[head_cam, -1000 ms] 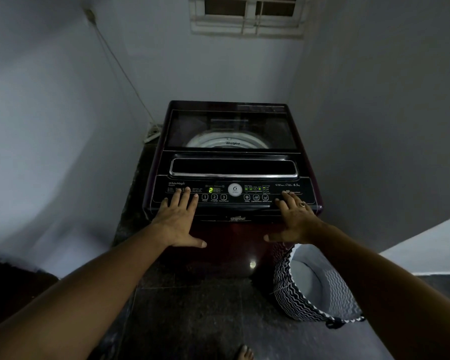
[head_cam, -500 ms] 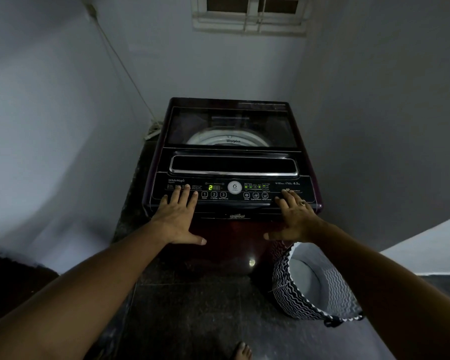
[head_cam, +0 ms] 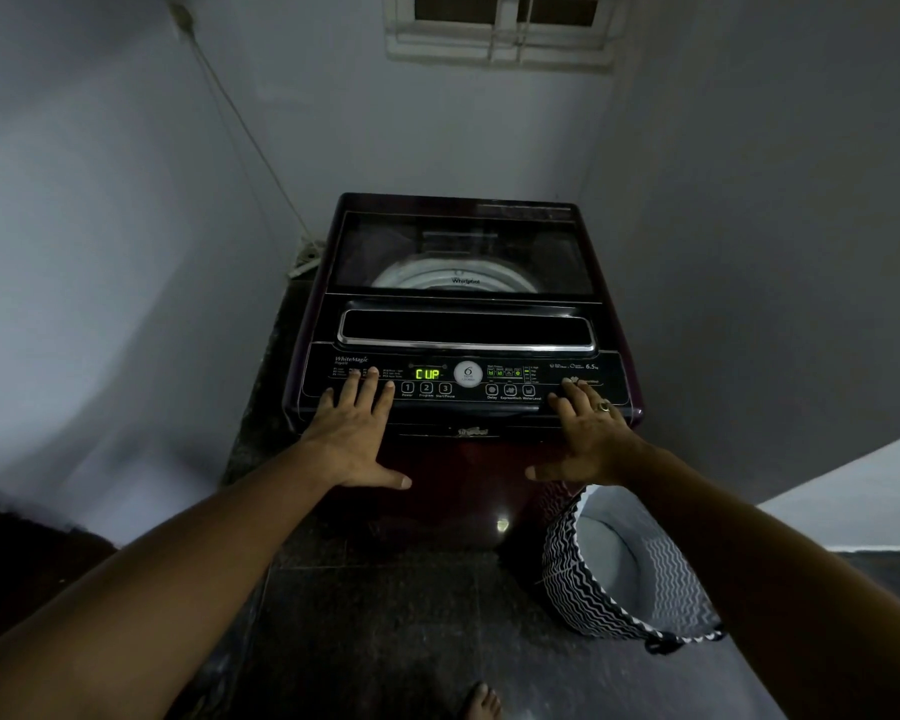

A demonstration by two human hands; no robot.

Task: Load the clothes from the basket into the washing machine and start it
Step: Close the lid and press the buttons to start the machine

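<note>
My left hand (head_cam: pixel 357 439) lay palm down, its fingers (head_cam: pixel 367 389) straight, slightly spread and pointing toward 12 o'clock, its thumb (head_cam: pixel 391 480) stuck out toward 3 o'clock. My right hand (head_cam: pixel 588 441) sat at 3 o'clock of the left, well apart from it. It was also palm down, with straight fingers aimed toward 11 o'clock and the thumb reaching toward 9 o'clock. Neither hand gripped anything. My left forearm (head_cam: pixel 178 563) stretched in from 7 o'clock and my right forearm (head_cam: pixel 749 537) from 5 o'clock, both bare and nearly straight. The toes of one bare foot (head_cam: pixel 481 701) showed at 6 o'clock.
</note>
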